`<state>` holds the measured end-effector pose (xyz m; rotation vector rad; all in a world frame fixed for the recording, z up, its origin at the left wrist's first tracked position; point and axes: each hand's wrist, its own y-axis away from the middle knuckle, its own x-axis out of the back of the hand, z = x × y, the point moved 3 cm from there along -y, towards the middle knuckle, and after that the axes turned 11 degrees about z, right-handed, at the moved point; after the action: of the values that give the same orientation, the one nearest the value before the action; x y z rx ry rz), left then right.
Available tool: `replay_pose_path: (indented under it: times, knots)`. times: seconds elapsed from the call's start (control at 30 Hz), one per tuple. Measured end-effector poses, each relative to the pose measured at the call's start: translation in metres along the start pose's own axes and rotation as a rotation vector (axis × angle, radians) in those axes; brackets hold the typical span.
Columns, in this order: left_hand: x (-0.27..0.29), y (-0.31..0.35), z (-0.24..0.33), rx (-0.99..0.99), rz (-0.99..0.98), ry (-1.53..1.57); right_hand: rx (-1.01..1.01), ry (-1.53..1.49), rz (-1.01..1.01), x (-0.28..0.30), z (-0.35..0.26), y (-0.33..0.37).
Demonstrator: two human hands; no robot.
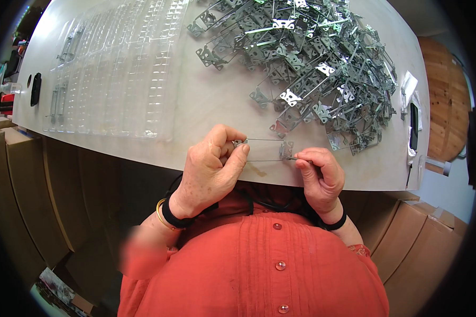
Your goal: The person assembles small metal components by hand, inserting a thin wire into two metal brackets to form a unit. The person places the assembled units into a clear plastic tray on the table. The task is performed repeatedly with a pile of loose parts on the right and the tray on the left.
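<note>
Between my hands, just above the near edge of the table, is a small metal bracket frame point(286, 150): two thin parallel rods joined by a punched plate at each end. My left hand point(209, 165) pinches its left end plate between thumb and fingers, covering part of it. At the other end, my right hand point(323, 171) is closed, thumb against forefinger, right at the right plate. A thin dark piece shows at those fingertips; whether it belongs to the frame or is a separate small tool, I cannot tell.
A tangled heap of similar metal brackets point(322, 68) covers the table's far right. Clear plastic trays point(116, 68) with ribbed slots lie on the left, a few brackets in them. Cardboard boxes point(407, 238) stand below the table; a round wooden top point(444, 100) is at right.
</note>
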<state>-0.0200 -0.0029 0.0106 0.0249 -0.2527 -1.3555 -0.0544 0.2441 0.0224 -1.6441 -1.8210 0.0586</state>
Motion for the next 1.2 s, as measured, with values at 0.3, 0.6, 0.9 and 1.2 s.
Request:
replay_pose_path:
  times: [0.3,0.6,0.9,1.2]
  knots:
    - [0.0000,-0.0001,0.0007,-0.028,0.000,-0.015,0.021,0.033,0.003,-0.0003,-0.0022,-0.0002]
    - [-0.0003,-0.0008,0.0015,-0.027,-0.005,0.007,0.055,0.058,-0.014,0.0002,-0.0039,-0.0018]
    - [-0.0004,-0.0012,0.0013,-0.029,-0.009,0.001,0.033,0.052,-0.033,-0.0002,-0.0054,-0.0015]
    - [-0.0006,-0.0006,0.0014,-0.027,-0.005,0.001,0.026,0.064,-0.033,-0.0015,-0.0059,-0.0009]
